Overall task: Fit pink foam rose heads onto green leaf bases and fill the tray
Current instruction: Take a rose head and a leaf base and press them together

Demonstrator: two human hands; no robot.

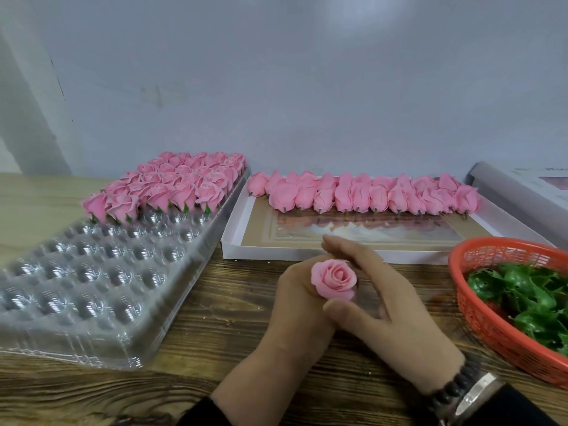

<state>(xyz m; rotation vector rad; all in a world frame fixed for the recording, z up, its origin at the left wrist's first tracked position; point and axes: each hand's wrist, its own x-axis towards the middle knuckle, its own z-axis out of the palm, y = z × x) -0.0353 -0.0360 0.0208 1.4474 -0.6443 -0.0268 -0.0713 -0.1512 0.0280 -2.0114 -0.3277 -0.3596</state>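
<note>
You hold one pink rose head [334, 282] between both hands, above the wooden table [233, 309] in front of the white box [233, 241]. Your left hand [302, 302] curls round it from below; your right hand [387, 305] pinches it with thumb and forefinger, the other fingers straight. No leaf base shows under it, so I cannot tell whether it is fitted. Seat it squarely, gripping low — foam petals likely bruise easily. The clear tray [101, 290] lies to your left, its far rows filled with finished roses [172, 186], its near pockets bare. Leaf bases [528, 299] wait in the orange basket [479, 321] on your right — more bare rose heads [368, 193] line the box.
</note>
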